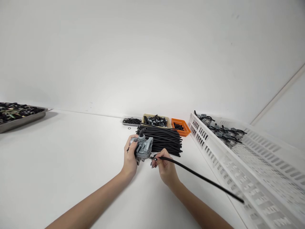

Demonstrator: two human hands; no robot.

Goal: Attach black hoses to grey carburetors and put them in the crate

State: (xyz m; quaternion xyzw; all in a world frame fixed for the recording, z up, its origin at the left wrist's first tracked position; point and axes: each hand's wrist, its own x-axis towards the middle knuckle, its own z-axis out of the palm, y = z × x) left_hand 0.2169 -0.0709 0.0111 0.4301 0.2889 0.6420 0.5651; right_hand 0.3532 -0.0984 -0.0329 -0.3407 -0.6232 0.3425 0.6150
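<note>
A grey metal carburetor with a black rubber cap on top is gripped in my left hand, thumb across its side. My right hand pinches one end of a long black rubber hose close to the carburetor's lower right side. The hose slants down to the right, its far end free. Whether its near end sits on the carburetor's fitting is hidden by my fingers. Behind both hands lies a pile of similar black hoses.
Behind the pile stand a white tray of black rings, a cream bin of black-and-grey parts and an orange basket. One loose ring lies nearby. A white crate holding carburetors is at right, a metal tray at far left.
</note>
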